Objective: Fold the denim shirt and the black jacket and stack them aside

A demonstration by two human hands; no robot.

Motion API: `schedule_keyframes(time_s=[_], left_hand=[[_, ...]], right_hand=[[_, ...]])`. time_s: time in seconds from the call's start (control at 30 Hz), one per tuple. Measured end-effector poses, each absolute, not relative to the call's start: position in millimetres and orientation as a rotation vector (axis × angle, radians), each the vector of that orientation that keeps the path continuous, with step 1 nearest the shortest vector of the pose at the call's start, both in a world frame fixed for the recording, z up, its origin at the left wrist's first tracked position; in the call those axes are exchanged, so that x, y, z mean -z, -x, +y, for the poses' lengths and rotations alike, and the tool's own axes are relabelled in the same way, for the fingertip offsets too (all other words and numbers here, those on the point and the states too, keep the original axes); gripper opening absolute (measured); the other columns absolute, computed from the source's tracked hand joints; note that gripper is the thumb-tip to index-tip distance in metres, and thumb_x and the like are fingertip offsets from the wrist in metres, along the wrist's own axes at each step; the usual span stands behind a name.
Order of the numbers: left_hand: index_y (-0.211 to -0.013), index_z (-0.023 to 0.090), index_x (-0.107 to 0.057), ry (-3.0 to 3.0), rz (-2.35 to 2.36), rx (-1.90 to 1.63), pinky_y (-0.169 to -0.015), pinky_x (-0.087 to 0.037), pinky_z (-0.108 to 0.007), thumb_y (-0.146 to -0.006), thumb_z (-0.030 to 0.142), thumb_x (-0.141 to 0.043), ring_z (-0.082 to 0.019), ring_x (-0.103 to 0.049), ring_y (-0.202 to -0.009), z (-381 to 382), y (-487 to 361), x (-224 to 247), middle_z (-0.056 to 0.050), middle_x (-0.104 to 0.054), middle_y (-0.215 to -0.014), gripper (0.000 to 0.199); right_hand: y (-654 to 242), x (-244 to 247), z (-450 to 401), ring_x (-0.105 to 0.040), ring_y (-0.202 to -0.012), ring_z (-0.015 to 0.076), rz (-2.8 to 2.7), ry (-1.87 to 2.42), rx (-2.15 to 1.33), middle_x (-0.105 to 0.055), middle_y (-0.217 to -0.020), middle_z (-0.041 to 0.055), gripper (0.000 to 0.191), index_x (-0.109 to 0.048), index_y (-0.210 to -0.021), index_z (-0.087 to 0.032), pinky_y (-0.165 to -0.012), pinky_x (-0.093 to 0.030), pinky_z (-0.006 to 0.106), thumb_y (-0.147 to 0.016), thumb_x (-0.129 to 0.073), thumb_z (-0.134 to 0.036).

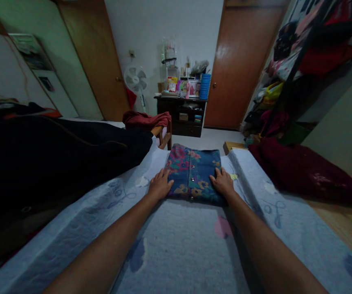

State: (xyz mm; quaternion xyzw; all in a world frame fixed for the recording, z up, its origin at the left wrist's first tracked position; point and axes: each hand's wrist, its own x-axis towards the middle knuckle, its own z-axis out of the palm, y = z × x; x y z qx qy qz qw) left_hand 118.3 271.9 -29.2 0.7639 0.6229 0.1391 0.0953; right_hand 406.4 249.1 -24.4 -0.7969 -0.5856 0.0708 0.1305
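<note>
A blue floral garment [203,175], folded into a neat rectangle with a row of buttons down its middle, lies flat on the light blue patterned bed cover [176,245]. My left hand [161,183] rests at its left edge, fingers stretched forward and thumb on the cloth. On the opposite edge lies my right hand [222,181], palm down with fingers spread. Neither hand grips the garment; both touch its sides. The undersides of both palms are hidden.
A large black cloth [56,159] covers the left side. Dark red fabric [307,171] lies at right. Beyond the bed stand a wooden chair with a red cloth [146,119], a dark cabinet [178,107] and a white fan [135,79]. Bags [326,53] hang at the upper right.
</note>
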Motion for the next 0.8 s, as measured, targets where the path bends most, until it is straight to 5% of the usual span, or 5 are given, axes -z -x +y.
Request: schedule_keyframes(time_s=[0.1,0.23,0.43,0.6,0.8], left_hand=[[-0.138,0.016,-0.037,-2.016,1.831,-0.620,-0.104,-0.036,-0.036,-0.080,0.025,-0.058,-0.025,-0.047,-0.128,273,-112,22,-0.016,-0.048,-0.139,0.062],[-0.129,0.015,-0.045,-1.503,1.773,-0.717,-0.085,-0.049,-0.033,-0.070,0.021,-0.068,-0.027,-0.062,-0.107,279,-113,15,-0.016,-0.063,-0.121,0.063],[-0.101,0.012,-0.062,-1.330,1.657,-0.757,-0.063,-0.053,-0.023,-0.074,0.023,-0.066,-0.020,-0.070,-0.082,283,-124,20,-0.010,-0.073,-0.095,0.029],[-0.100,0.012,-0.066,-1.287,1.577,-0.771,-0.064,-0.054,-0.025,-0.071,0.021,-0.068,-0.020,-0.070,-0.077,282,-128,16,-0.008,-0.074,-0.085,0.030],[-0.089,0.013,-0.068,-1.296,1.589,-0.751,-0.059,-0.055,-0.028,-0.070,0.023,-0.069,-0.021,-0.070,-0.065,282,-128,2,-0.008,-0.073,-0.074,0.021]], right_hand=[[-412,20,238,-0.051,-0.120,0.0291,-1.555,2.231,-0.292,-0.055,-0.128,0.0181,0.053,-0.048,-0.130,-0.014,-0.099,-0.038,0.038,-0.082,-0.058,-0.035],[-415,16,228,-0.060,-0.106,0.0278,-1.181,2.117,-0.596,-0.064,-0.113,0.0161,0.054,-0.053,-0.123,-0.013,-0.083,-0.047,0.032,-0.073,-0.066,-0.030],[-415,13,226,-0.067,-0.071,0.0225,-0.926,1.985,-0.975,-0.071,-0.076,0.0098,0.022,-0.067,-0.089,-0.012,-0.057,-0.049,0.026,-0.076,-0.064,-0.030],[-405,4,230,-0.068,-0.069,0.0193,-0.818,1.819,-1.135,-0.073,-0.075,0.0043,0.027,-0.067,-0.098,-0.017,-0.061,-0.053,0.025,-0.072,-0.068,-0.022],[-401,-5,233,-0.069,-0.063,0.0231,-0.653,1.708,-1.308,-0.071,-0.069,0.0087,0.026,-0.065,-0.100,-0.012,-0.061,-0.057,0.036,-0.084,-0.054,-0.029]])
